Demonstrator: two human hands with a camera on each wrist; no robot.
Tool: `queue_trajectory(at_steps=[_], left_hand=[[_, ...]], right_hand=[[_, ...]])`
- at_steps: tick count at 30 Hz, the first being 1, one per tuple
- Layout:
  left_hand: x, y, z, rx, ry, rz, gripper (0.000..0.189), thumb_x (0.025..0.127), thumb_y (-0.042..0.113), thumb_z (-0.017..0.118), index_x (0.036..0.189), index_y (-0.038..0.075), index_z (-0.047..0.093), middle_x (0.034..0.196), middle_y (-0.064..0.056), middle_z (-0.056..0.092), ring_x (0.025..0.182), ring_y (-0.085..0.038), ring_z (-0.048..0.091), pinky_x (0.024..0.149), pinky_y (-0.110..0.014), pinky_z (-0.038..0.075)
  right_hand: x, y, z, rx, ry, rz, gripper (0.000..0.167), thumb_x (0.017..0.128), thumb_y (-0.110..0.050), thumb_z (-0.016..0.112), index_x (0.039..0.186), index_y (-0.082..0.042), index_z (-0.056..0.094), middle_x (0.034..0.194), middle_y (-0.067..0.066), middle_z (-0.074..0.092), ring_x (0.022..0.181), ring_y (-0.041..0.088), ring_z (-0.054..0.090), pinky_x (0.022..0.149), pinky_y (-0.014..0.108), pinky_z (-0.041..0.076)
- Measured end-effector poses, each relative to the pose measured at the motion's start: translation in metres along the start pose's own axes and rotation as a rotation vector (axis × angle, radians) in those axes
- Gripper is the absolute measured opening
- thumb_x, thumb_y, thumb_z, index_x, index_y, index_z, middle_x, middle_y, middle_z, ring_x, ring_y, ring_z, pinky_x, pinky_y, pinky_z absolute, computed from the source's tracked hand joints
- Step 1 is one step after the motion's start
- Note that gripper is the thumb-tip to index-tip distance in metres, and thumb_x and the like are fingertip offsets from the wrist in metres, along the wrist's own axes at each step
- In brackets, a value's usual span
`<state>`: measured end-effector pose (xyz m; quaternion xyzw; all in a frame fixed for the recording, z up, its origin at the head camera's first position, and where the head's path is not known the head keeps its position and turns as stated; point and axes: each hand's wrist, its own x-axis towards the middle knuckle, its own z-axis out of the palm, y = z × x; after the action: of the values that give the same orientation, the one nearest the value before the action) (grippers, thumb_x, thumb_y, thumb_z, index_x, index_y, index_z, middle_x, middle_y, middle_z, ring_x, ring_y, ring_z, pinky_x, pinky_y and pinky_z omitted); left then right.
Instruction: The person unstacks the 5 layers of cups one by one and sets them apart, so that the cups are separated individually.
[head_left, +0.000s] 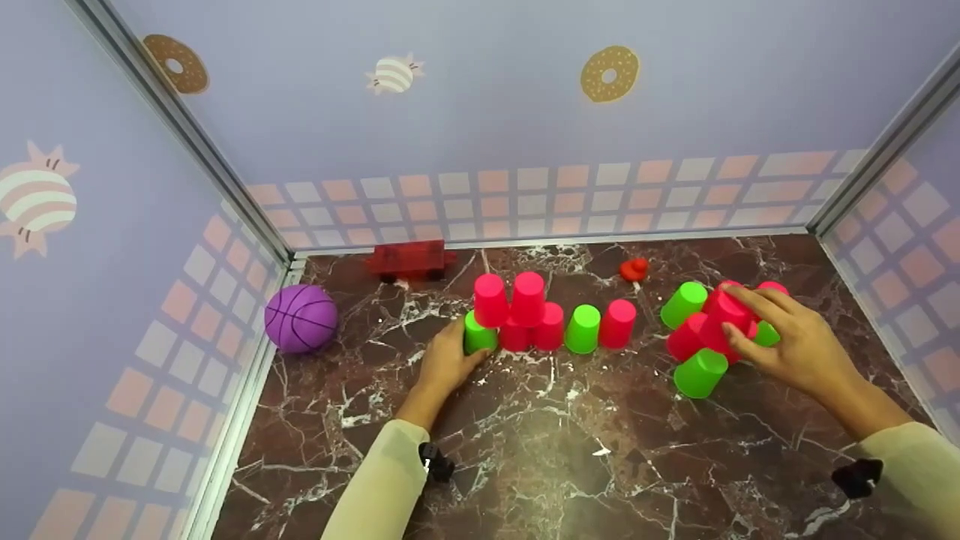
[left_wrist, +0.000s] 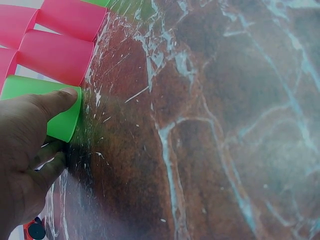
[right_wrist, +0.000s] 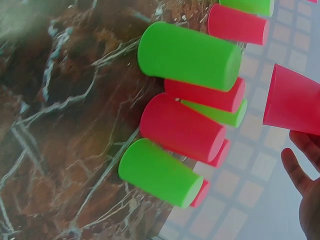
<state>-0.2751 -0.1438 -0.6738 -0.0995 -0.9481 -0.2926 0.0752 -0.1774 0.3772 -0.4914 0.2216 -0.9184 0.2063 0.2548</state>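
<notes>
My left hand point(head_left: 444, 361) holds a green cup point(left_wrist: 62, 117) at the left end of a row of upside-down cups, its thumb on the near side. Next to that cup stand a red cup point(head_left: 515, 337) and another red one point(head_left: 551, 330). Two red cups, the left one point(head_left: 491, 301) and the right one point(head_left: 529, 300), sit on top of the row. Farther right stand a green cup point(head_left: 583, 330) and a red cup point(head_left: 619, 325). My right hand point(head_left: 802, 345) grips a red cup point(right_wrist: 292, 100), raised above a cluster of cups on the right.
In that cluster several red and green cups stand upside down, a green cup point(head_left: 701, 373) nearest me. A purple ball point(head_left: 301, 319) lies by the left wall. Along the back are a red translucent toy point(head_left: 409, 260) and a small red figure point(head_left: 634, 270). Patterned walls enclose the marbled table point(head_left: 525, 450).
</notes>
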Motion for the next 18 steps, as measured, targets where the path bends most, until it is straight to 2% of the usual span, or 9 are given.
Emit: queue_trajectory(at_steps=[6, 12, 18], left_hand=[[0.000, -0.001, 0.000, -0.011, -0.007, 0.000, 0.069, 0.089, 0.042, 0.091, 0.146, 0.015, 0.064, 0.128, -0.010, 0.078, 0.114, -0.033, 0.077, 0.097, -0.054, 0.063], [0.001, -0.002, 0.000, -0.018, -0.003, 0.002, 0.069, 0.088, 0.041, 0.092, 0.145, 0.015, 0.064, 0.127, -0.009, 0.078, 0.114, -0.032, 0.077, 0.098, -0.053, 0.063], [0.001, -0.001, 0.000, -0.006, -0.012, -0.002, 0.070, 0.089, 0.040, 0.092, 0.148, 0.015, 0.063, 0.130, -0.011, 0.077, 0.116, -0.034, 0.077, 0.100, -0.054, 0.062]], right_hand=[[-0.011, 0.009, -0.004, -0.015, 0.022, 0.006, 0.062, 0.081, -0.012, 0.088, 0.142, -0.011, 0.074, 0.123, 0.022, 0.075, 0.072, 0.023, 0.064, 0.065, 0.016, 0.046], [-0.020, 0.016, -0.005, -0.010, 0.034, -0.011, 0.061, 0.080, -0.013, 0.086, 0.140, -0.010, 0.075, 0.114, 0.015, 0.074, 0.068, 0.005, 0.048, 0.061, 0.018, 0.041], [-0.030, 0.019, -0.003, -0.013, 0.038, 0.012, 0.062, 0.078, -0.012, 0.088, 0.139, -0.010, 0.076, 0.111, 0.013, 0.074, 0.074, 0.012, 0.053, 0.067, 0.019, 0.043]])
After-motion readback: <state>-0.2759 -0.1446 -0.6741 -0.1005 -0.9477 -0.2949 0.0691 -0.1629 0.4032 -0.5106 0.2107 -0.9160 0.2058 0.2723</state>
